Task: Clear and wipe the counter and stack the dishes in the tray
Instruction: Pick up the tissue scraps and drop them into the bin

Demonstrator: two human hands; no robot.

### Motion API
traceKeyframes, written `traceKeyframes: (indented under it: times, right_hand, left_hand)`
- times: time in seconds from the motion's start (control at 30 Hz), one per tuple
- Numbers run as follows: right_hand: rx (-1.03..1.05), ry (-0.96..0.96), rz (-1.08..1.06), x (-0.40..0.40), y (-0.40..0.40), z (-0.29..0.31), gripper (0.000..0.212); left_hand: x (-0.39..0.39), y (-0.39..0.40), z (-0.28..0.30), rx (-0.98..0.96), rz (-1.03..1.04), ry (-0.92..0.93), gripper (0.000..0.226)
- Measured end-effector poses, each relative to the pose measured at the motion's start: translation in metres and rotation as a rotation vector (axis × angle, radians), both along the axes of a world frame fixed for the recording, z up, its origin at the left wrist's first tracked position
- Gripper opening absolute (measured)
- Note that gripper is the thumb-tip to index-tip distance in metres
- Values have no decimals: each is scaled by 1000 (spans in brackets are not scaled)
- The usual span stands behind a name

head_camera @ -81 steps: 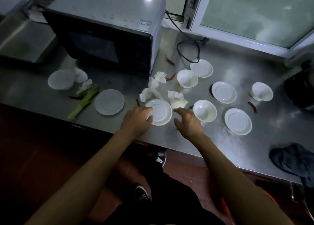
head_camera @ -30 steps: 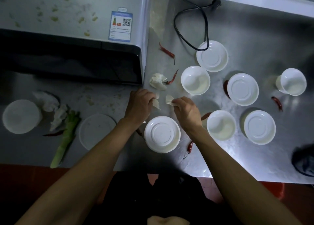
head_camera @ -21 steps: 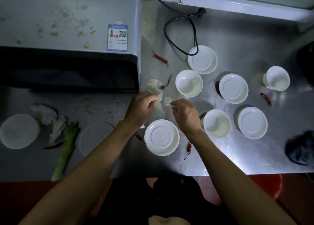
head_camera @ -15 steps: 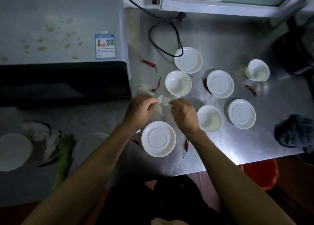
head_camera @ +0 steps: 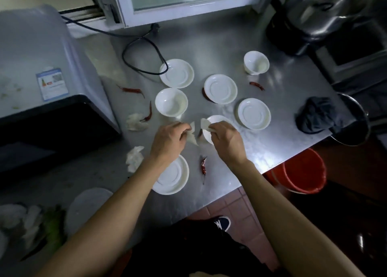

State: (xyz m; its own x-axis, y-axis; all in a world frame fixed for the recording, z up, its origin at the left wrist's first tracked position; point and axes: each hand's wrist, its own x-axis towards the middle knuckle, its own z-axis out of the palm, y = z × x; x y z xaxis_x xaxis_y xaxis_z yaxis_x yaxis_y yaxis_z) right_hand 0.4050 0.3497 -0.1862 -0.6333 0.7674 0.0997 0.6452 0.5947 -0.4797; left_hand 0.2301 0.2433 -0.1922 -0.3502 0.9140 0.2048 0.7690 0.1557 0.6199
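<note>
My left hand [head_camera: 167, 139] and my right hand [head_camera: 225, 139] each pinch a crumpled white scrap over the steel counter [head_camera: 272, 142], close together above the counter's middle. The left hand's scrap [head_camera: 192, 134] hangs from its fingers; the right hand's scrap [head_camera: 204, 124] sticks up. A white saucer [head_camera: 174, 175] lies under my left wrist. A white bowl [head_camera: 217, 120] is partly hidden behind my right hand. More white saucers [head_camera: 177, 73] [head_camera: 221, 88] [head_camera: 254, 113] and bowls [head_camera: 171, 101] [head_camera: 256, 62] are spread farther back. Dried red chillies [head_camera: 203, 164] [head_camera: 132, 90] lie between them.
A microwave [head_camera: 41, 84] fills the left side, its black cord [head_camera: 144, 58] looping on the counter. White scraps [head_camera: 135, 155] [head_camera: 136, 121] lie near it. A dark cloth [head_camera: 317, 114] sits at the right edge beside a pot [head_camera: 356, 130]. A red bucket [head_camera: 303, 172] stands on the floor. Greens [head_camera: 53, 224] lie at the left.
Both hands picked up white scraps from the counter and hold them together. My view has swung to the right, so the bucket, pot and cloth now show.
</note>
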Motion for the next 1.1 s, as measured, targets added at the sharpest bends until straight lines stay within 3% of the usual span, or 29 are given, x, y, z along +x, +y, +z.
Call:
traceKeyframes:
  times: [0.5,0.6,0.73,0.93,1.1]
  right_hand:
    - [-50,154,-334,286,18,4,22]
    - [-22,171,-395,341,21,9,33]
    - [-40,158,-519,408,24,4,27]
    - [-54,123,-683,470,15,1,30]
    - [-94,123,-810,490,22,-1,21]
  left_hand:
    - [257,90,20,-16,-337,95,18]
    - [310,110,23,-33,-396,120,18]
    - [372,131,24,-57,-497,120,19]
    - [432,151,22,-59,-626,120,19]
    - [458,180,10,-107,-728,102,17]
